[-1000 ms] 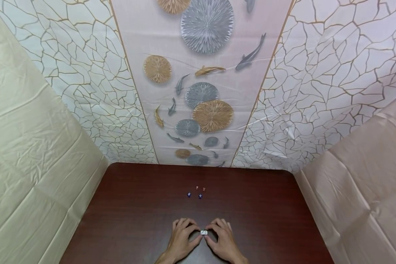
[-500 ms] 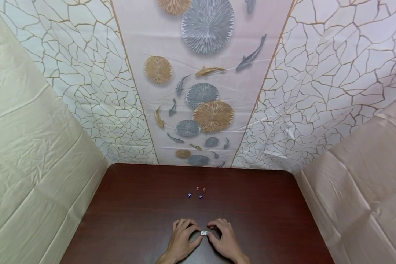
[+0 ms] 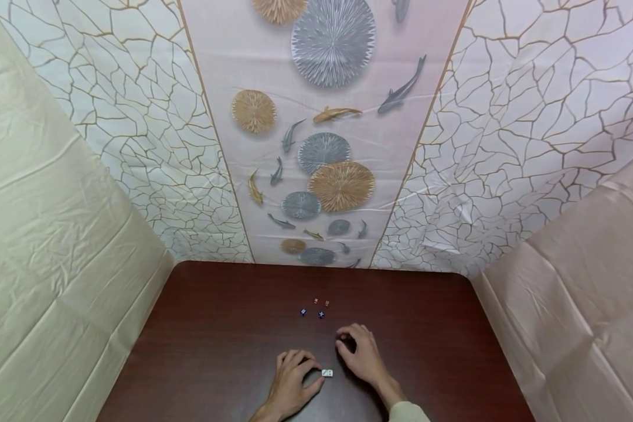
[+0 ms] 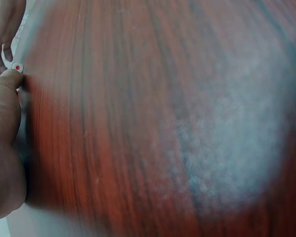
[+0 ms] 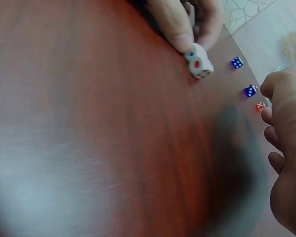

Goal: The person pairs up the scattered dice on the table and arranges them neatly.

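Two white dice (image 3: 327,373) sit side by side on the table, touching each other. My left hand (image 3: 292,381) pinches the left one between thumb and forefinger; the right wrist view shows its thumb (image 5: 175,27) against that white die (image 5: 193,51), with the other white die (image 5: 201,68) beside it. My right hand (image 3: 364,356) is off to the right of them, fingers loosely bent, nothing in its grasp. Ahead of it lie two blue dice (image 3: 321,315) and two smaller red dice (image 3: 327,303). In the left wrist view, one white die (image 4: 18,67) shows past my left thumb.
A dark reddish wood table (image 3: 216,328) carries everything. Its far edge meets a patterned cloth wall (image 3: 316,176). Plain fabric walls stand on the left (image 3: 58,234) and right (image 3: 575,281).
My right hand has let go of the right white die and moved forward and to the right. The left hand has kept its pinch in place.
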`<state>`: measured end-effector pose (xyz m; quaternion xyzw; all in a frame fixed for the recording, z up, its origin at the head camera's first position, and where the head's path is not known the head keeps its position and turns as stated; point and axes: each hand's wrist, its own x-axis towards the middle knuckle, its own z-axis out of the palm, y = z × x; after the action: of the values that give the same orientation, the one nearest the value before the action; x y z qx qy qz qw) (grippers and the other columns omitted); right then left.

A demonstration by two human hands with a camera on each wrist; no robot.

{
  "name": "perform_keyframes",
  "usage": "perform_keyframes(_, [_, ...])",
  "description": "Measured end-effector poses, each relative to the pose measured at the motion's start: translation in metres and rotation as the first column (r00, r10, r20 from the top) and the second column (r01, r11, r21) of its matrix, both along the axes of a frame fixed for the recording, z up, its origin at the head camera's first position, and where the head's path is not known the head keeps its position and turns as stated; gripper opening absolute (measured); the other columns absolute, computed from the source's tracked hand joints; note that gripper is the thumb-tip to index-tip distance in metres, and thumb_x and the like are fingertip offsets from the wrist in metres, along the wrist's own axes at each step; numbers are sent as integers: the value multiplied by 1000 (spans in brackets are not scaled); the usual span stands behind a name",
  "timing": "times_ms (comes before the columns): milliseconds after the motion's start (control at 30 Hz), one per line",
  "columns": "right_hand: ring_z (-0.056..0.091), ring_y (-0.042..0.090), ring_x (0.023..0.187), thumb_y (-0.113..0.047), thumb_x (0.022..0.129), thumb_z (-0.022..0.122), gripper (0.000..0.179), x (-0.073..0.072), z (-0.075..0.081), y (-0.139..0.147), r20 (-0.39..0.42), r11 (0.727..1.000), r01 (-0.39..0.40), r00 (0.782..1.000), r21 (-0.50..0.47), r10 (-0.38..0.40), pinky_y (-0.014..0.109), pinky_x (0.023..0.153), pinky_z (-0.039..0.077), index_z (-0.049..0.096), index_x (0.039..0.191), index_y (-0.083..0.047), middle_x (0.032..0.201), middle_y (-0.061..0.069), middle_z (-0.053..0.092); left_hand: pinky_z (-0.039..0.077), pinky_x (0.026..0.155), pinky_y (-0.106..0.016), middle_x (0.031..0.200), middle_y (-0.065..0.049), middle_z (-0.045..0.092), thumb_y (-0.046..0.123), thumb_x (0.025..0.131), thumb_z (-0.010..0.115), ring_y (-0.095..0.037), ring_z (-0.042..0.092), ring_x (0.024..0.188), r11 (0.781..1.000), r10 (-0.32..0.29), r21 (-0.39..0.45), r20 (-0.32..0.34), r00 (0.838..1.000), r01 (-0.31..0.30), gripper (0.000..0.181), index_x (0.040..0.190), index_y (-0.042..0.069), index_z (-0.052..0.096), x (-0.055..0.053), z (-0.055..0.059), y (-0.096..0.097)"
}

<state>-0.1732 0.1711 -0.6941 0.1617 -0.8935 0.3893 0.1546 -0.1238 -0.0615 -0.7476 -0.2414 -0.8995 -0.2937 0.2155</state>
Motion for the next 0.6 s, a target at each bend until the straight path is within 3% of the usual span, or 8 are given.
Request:
perform_keyframes(333, [64,18,98,-10,100,85,20,-32,12,-7,162,998,-10,987,55,1,35,90,52,81,120,-10,104,-2,73,37,99,-44,115,17,70,37,86,99,-9,61,110,1000,9,-15,52,999,-8,25,103,34,80,1,3,1])
perform_keyframes(600, [64,19,99,-11,104,81,19,-51,17,-15,181,994,-30,983,108,11,39,87,53,80,123,-9,108,1,73,38,98,-45,114,16,70,36,87,98,-9,61,108,1000,12,-20,56,998,-11,24,103,33,80,2,6,1])
